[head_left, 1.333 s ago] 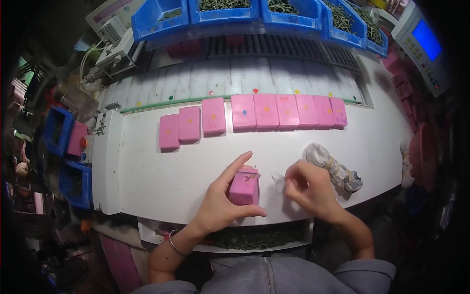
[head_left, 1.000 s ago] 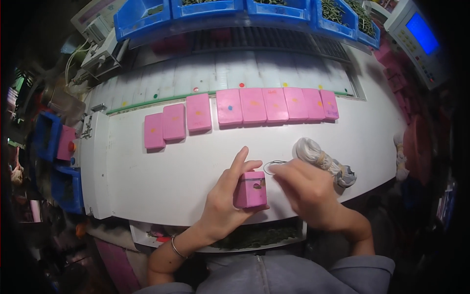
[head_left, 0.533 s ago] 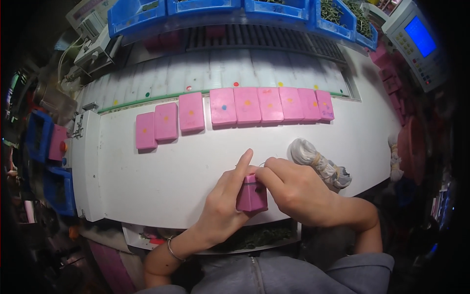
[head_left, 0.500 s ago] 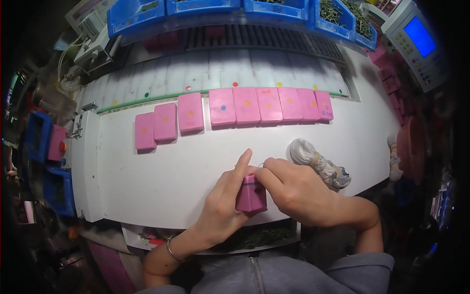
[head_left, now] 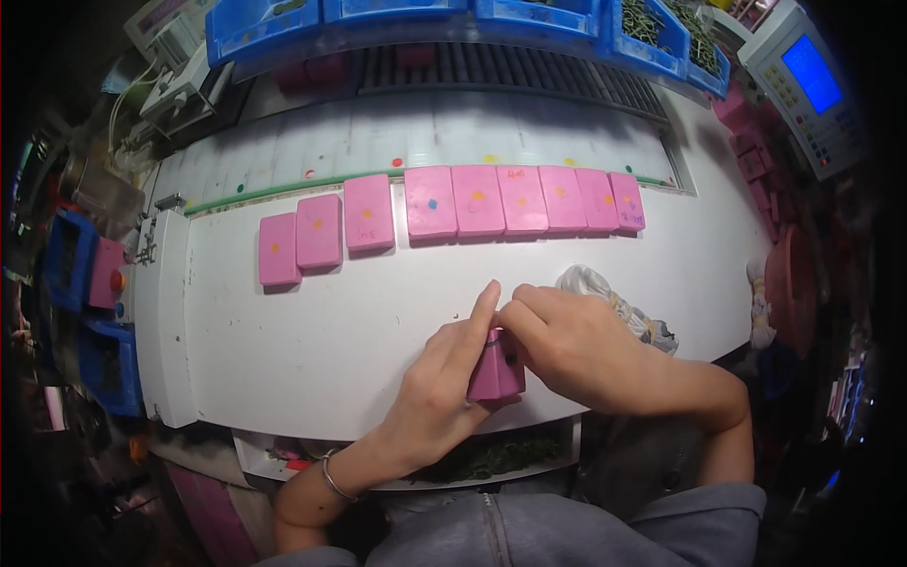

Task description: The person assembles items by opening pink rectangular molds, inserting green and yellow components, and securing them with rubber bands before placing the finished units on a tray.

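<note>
A small pink block (head_left: 489, 370), like a rubber mould, is held upright over the near part of the white table. My left hand (head_left: 436, 389) wraps round it, index finger stretched up along its side. At the block's upper end my right hand (head_left: 574, 348) is closed, fingertips curled against it. Whatever the right fingers pinch is hidden behind them. A dark spot and a dark line show on the block's side. Beyond my hands stands a row of pink blocks (head_left: 476, 200), each marked with a coloured dot.
A twisted white cloth bundle (head_left: 619, 304) lies beside my right hand. Behind the blocks runs a white slatted conveyor (head_left: 406, 128), with blue bins (head_left: 392, 13) above. A control panel (head_left: 803, 80) stands far right. A drawer (head_left: 515, 461) of dark green bits sits below the table edge.
Both hands and the held block have shifted slightly to the right, and the block has tilted. The conveyor's dots have moved left. Small specks now show on the table.
</note>
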